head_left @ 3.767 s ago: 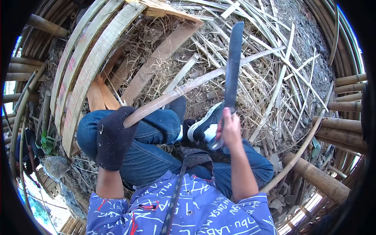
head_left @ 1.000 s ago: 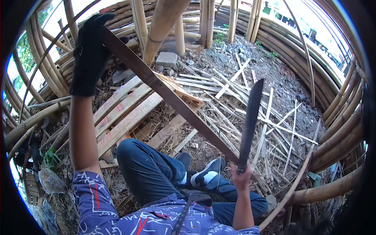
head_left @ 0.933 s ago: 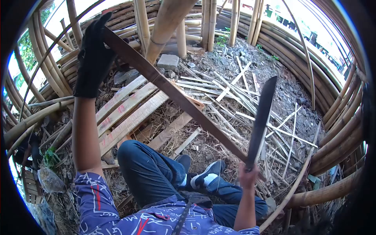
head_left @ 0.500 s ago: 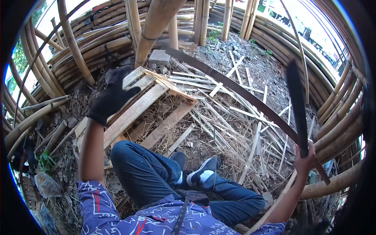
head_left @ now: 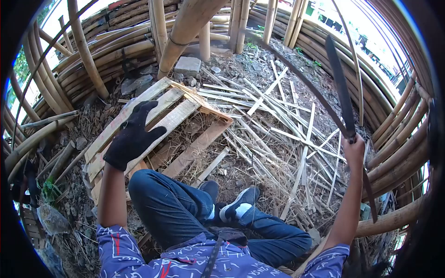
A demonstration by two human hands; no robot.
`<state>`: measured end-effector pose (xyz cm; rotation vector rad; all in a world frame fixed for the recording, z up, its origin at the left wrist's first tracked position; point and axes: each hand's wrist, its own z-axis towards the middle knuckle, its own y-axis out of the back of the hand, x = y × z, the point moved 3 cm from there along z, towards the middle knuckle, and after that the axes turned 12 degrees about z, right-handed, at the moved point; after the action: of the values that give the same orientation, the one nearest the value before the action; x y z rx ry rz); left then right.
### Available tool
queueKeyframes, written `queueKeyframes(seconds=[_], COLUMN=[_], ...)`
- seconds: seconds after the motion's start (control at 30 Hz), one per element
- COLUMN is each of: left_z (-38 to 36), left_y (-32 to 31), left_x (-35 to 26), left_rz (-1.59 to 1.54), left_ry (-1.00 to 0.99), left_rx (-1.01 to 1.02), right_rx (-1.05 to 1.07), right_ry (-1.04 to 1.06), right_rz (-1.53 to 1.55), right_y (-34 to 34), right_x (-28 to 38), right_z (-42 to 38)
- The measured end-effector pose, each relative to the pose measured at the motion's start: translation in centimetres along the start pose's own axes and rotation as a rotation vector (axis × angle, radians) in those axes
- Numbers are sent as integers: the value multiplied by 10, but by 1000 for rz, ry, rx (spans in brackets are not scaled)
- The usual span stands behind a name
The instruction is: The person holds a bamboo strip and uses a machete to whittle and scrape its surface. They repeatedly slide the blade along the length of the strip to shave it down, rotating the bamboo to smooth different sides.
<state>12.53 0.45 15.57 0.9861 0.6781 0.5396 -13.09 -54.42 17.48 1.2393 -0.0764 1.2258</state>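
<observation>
My left hand [head_left: 133,138], in a black glove, hangs over a slatted wooden crate [head_left: 160,132] with its fingers spread and nothing in them. The crate lies on its side on the ground, in front of my bent knee. My right hand [head_left: 355,149], bare, is raised at the right and wrapped round the handle end of a machete [head_left: 342,88], whose dark blade points up and away. A long, thin brown strip [head_left: 310,85] crosses at the same hand. Its far end reaches up toward the middle, and its short end hangs below the wrist.
Many pale split strips [head_left: 278,123] lie scattered over dry straw and soil. Stacked bamboo poles [head_left: 111,60] wall the place in, and a thick bamboo post [head_left: 190,28] leans at the top. A grey block [head_left: 187,66] lies behind the crate. Plastic [head_left: 53,220] lies at the left.
My left hand has come lower and nearer over the crate. My right hand has risen, and the machete and the long strip have swung, their upper ends now at other angles.
</observation>
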Motion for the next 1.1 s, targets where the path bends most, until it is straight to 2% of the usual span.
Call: queueKeyframes(seconds=[0.13,0.3,0.37,0.43,0.5,0.53,0.57,0.63,0.7,0.77,0.83,0.9,0.93,0.97,1.03,1.07,1.1], left_z=[-15,-27,-27,-26,-25,-24,-22,-19,-20,-23,-27,-30,-37,-43,-48,-49,-53], left_y=[0,-2,-4,-9,-13,-15,-15,-15,-29,-38,-55,-67,-82,-98,-107,-111,-120], left_x=[12,22,19,14,3,-4,-13,-39,-55,-81,-102,-121,-126,-129,-140,-139,-138], left_rz=[-37,-89,-102,-113,-146,-188,-190,-194,-289,-347,-475,-461,-572,-563,-646,-643,-788], left_ry=[90,200,187,173,73,23,23,-87,-93,-245,-210,-171,-163,-223,-145,-140,-71], left_rx=[54,113,129,140,122,114,116,188,243,282,434,604,618,549,692,695,851], right_rx=[9,-8,7,50,127,230,230,267,305,366,351,356,329,342,309,314,325], right_ry=[-114,-112,-195,-256,-345,-372,-374,-285,-330,-337,-355,-430,-446,-431,-497,-539,-538], right_rz=[169,420,728,769,1050,1120,1118,1430,1522,1701,1747,1844,1871,1877,1865,1873,1866], right_y=[-14,-21,-22,-23,-30,-29,-32,-44,-55,-71,-81,-92,-96,-101,-110,-117,-122], right_x=[12,39,60,72,85,87,91,112,116,119,126,135,139,141,146,145,146], right_z=[34,58,54,51,44,43,39,25,12,-5,-28,-53,-65,-76,-102,-112,-123])
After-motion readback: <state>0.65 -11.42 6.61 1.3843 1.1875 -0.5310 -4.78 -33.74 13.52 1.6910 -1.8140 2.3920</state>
